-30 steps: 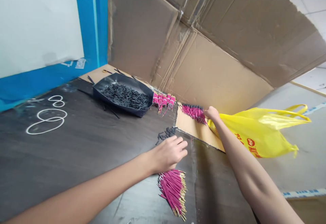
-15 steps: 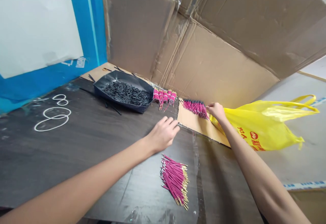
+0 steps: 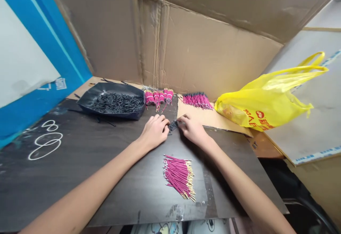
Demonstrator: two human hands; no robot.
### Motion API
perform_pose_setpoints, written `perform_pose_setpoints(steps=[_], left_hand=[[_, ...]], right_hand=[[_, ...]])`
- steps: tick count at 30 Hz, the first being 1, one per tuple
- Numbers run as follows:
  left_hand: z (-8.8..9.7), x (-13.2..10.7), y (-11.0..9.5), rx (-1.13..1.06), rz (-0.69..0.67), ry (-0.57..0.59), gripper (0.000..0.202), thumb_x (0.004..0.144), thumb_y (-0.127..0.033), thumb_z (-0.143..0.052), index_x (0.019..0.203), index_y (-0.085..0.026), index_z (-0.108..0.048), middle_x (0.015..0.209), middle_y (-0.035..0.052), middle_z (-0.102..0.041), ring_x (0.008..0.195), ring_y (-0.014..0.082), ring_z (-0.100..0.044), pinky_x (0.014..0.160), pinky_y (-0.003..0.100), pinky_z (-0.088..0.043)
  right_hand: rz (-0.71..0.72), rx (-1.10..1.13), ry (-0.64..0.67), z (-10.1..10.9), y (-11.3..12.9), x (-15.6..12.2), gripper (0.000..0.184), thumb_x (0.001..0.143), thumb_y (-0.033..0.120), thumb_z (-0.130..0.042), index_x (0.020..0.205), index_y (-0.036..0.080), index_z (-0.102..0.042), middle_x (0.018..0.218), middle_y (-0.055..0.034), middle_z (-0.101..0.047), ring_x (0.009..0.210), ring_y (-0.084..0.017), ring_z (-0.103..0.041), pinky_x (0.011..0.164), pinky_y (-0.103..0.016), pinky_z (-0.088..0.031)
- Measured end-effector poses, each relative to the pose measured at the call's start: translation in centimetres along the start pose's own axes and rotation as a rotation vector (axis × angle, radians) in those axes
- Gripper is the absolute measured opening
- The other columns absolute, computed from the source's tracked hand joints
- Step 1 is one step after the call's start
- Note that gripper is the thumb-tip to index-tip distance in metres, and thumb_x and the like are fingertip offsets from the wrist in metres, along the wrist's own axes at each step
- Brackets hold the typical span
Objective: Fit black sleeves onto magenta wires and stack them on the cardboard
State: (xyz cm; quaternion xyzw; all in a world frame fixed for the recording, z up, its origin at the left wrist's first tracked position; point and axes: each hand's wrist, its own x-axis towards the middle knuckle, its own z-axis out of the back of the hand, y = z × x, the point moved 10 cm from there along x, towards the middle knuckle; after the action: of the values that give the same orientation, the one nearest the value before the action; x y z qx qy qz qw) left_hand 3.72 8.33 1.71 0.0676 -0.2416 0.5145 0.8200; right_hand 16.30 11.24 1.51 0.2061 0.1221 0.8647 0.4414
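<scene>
"How is the back closed off?"
"Brown cardboard panels (image 3: pixel 213 49) are stood there, creased along the folds."
"And the sides?"
"The left is lined with a blue covering (image 3: pixel 16 120), partly hidden by a white sheet (image 3: pixel 21 60); a pale panel (image 3: pixel 319 117) is seen rightward."
"The worktop (image 3: pixel 128 202)?"
"Dark; light is reflected dully."
</scene>
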Motion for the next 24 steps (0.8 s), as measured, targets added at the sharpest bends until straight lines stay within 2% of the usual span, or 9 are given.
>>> perform_pose_setpoints(steps=[3,8,11,15,19,24], left_hand=[[-0.3,0.1,-0.1,-0.013,-0.019,0.025,0.023,0.096,-0.016,-0.054,0.108,-0.014,-0.073,0.102,0.0101,-0.069,0.097,0.0285,-0.058,0.087,0.045,-0.048],[-0.7,0.1,-0.4,-0.027,-0.033,0.058,0.023,0.098,-0.018,-0.054,0.11,-0.013,-0.073,0.103,0.0113,-0.067,0.099,0.0292,-0.057,0.087,0.044,-0.048],[-0.9,0.1,-0.3,-0.032,-0.031,0.067,0.023,0.098,-0.018,-0.054,0.109,-0.013,-0.073,0.103,0.0115,-0.067,0.1,0.0295,-0.057,0.087,0.045,-0.048],[-1.1,0.1,-0.3,-0.031,-0.033,0.068,0.023,0.098,-0.018,-0.053,0.11,-0.013,-0.073,0.104,0.0116,-0.066,0.101,0.03,-0.056,0.089,0.045,-0.048],[-1.2,0.1,-0.4,-0.026,-0.034,0.068,0.023,0.098,-0.018,-0.053,0.11,-0.013,-0.073,0.104,0.0116,-0.066,0.101,0.03,-0.056,0.089,0.045,-0.048],[-1.2,0.2,-0.5,-0.019,-0.03,0.07,0.023,0.098,-0.018,-0.053,0.108,-0.012,-0.073,0.103,0.0116,-0.066,0.101,0.0302,-0.056,0.089,0.045,-0.048]], right_hand=[[-0.017,-0.133,0.068,-0.8,-0.1,1.0,0.037,0.102,0.018,-0.052,0.137,0.018,-0.064,0.135,-0.0126,-0.06,0.108,-0.025,-0.067,0.09,-0.033,-0.05],[0.012,-0.236,0.117,-1.8,-0.1,1.5,0.03,0.104,0.021,-0.05,0.129,0.02,-0.067,0.129,-0.0124,-0.061,0.105,-0.026,-0.068,0.082,-0.033,-0.05],[0.013,-0.219,0.116,-1.9,-0.2,1.4,0.03,0.103,0.019,-0.049,0.126,0.02,-0.069,0.127,-0.0114,-0.062,0.103,-0.026,-0.069,0.082,-0.033,-0.049],[-0.014,-0.127,0.083,-1.3,-0.3,1.5,0.032,0.105,0.017,-0.044,0.122,0.019,-0.071,0.123,-0.0101,-0.065,0.106,-0.024,-0.068,0.089,-0.031,-0.048],[-0.055,-0.103,0.064,-1.2,-0.3,1.5,0.026,0.105,0.028,-0.052,0.119,0.018,-0.072,0.124,-0.0109,-0.065,0.107,-0.025,-0.068,0.091,-0.033,-0.047],[-0.089,-0.123,0.078,-1.6,0.0,1.6,0.019,0.103,0.025,-0.055,0.112,0.018,-0.07,0.121,-0.0106,-0.065,0.108,-0.026,-0.067,0.087,-0.033,-0.048]])
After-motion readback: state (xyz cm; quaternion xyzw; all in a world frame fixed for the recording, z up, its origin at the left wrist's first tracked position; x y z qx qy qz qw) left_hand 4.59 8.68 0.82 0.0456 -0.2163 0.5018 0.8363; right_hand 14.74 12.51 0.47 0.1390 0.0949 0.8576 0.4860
